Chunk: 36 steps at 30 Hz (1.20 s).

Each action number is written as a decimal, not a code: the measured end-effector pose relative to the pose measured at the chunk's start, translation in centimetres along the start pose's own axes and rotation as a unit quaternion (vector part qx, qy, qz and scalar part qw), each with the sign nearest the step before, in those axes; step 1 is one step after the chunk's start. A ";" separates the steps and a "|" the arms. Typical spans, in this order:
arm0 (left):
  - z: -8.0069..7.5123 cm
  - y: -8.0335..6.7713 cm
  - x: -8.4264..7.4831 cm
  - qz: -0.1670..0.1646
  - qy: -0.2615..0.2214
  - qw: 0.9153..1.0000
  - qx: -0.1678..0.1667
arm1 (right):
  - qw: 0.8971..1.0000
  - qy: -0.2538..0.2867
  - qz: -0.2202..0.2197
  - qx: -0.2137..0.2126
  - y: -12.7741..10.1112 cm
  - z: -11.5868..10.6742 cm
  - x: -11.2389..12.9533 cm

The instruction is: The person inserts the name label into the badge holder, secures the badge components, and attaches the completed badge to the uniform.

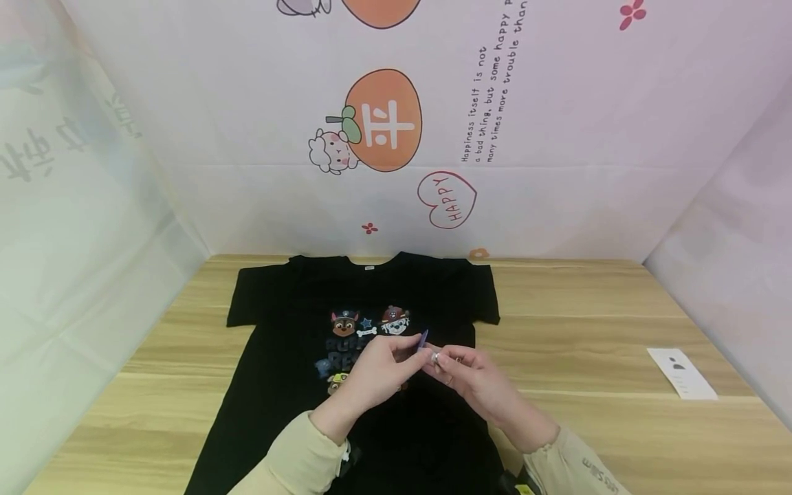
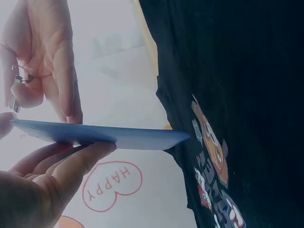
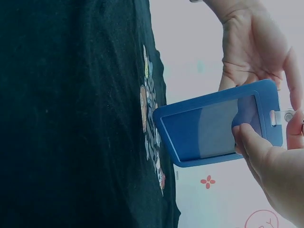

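Both hands meet over the shirt's chest. The left hand point(image 1: 377, 368) pinches the blue badge holder point(image 3: 216, 129) along its lower edge, fingers point(image 2: 71, 159) underneath. The right hand point(image 1: 479, 385) grips the end with the metal clip point(image 3: 288, 115), thumb point(image 3: 249, 142) pressed on the holder's face. So the holder sits in the air, above the black T-shirt point(image 1: 297, 323) spread flat on the counter point(image 1: 588, 323). To me the holds look light: if either pinch slackens while the clip is worked, the holder could drop onto the printed chest. A careless clip might snag the fabric. A white card point(image 1: 683, 373) lies well apart to the right.
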<state>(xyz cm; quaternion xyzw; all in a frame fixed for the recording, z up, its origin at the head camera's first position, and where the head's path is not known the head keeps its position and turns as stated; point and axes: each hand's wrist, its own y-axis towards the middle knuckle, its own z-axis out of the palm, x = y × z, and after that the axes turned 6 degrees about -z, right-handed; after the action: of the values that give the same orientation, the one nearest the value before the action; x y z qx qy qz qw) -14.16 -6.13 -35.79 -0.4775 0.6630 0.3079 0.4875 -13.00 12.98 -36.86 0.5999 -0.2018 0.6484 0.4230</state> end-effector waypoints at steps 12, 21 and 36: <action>-0.1 0.2 0.8 0.033 0.098 0.994 0.041 | 1.000 0.010 -0.005 -0.004 -0.3 0.1 -0.6; -0.1 0.0 0.3 0.066 0.142 0.986 0.048 | 1.000 0.024 -0.014 0.001 -0.4 -0.1 -0.9; 0.1 0.0 0.3 0.071 0.171 0.981 0.052 | 0.999 0.032 -0.010 0.001 -0.5 -0.2 -1.5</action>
<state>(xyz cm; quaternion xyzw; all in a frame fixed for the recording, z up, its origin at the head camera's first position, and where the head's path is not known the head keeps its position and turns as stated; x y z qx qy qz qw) -14.10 -6.13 -36.08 -0.4488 0.7841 0.2205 0.3676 -12.86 12.97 -38.42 0.5818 -0.1811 0.6629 0.4350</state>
